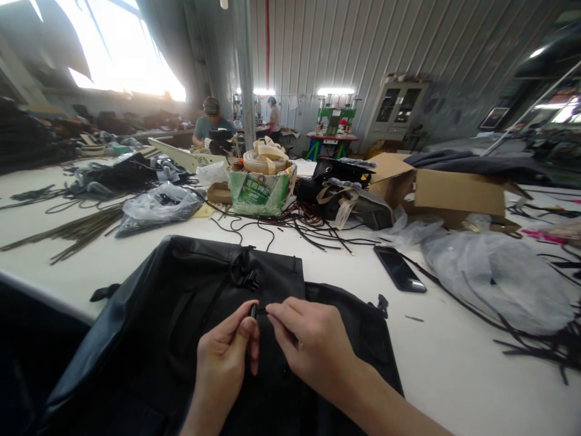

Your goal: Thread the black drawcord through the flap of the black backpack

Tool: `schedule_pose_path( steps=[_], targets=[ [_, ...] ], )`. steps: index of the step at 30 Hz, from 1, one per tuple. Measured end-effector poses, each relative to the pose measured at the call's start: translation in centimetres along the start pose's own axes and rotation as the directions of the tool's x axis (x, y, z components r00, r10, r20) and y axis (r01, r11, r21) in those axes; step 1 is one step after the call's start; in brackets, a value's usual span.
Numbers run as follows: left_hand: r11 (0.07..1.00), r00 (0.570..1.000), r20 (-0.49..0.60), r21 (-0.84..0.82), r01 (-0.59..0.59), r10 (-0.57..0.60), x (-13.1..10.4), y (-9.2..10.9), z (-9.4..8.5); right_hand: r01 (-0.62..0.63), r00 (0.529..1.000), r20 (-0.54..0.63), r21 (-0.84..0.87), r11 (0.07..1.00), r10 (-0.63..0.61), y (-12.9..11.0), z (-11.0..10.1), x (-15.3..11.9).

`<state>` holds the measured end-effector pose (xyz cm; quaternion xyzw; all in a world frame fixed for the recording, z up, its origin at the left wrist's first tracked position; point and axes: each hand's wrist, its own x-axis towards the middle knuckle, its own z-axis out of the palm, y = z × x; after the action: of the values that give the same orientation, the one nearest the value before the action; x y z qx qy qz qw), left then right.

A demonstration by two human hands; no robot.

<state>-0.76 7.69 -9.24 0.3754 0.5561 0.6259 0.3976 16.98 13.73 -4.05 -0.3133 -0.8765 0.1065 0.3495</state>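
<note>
A black bag [190,315] with straps and buckles lies across the near side of the table, under both hands. Over its middle, my left hand [229,348] pinches a small dark fitting [253,310] between thumb and forefinger. Close by on the right, my right hand [313,339] grips a thin black cord [262,312] with its fingertips, and the cord runs to the fitting. Whether the cord passes through the fitting is too small to tell. A black buckle [250,279] rests on the bag just beyond the hands.
On the white table [463,375], a phone [399,269] and a clear plastic bag [494,272] lie to the right. Behind are loose cords [313,227], a green-and-white bag [261,194] of webbing rolls, and a cardboard box [458,197]. A co-worker [212,124] sits farther back.
</note>
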Motion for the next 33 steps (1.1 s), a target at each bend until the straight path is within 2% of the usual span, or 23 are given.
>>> schedule_pose_path(
  steps=[7,18,26,33],
  targets=[
    [0.999,1.000,-0.020,0.043,-0.012,0.012,-0.18,-0.89,-0.34,0.045,0.999,0.000,0.001,0.999,-0.045,0.07,0.45,0.13],
    [0.993,0.997,-0.030,0.096,-0.072,0.075,-0.34,-0.38,-0.15,0.113,0.993,-0.017,-0.057,0.992,-0.115,0.29,0.39,0.32],
    [0.994,0.997,-0.036,0.093,-0.062,0.065,-0.27,-0.58,-0.14,0.224,0.974,-0.004,-0.102,0.969,-0.226,0.37,0.35,0.38],
    [0.994,0.998,-0.031,0.087,-0.060,0.063,-0.17,-0.86,-0.20,0.261,0.965,0.031,-0.112,0.959,-0.259,0.73,0.28,0.53]
  ],
)
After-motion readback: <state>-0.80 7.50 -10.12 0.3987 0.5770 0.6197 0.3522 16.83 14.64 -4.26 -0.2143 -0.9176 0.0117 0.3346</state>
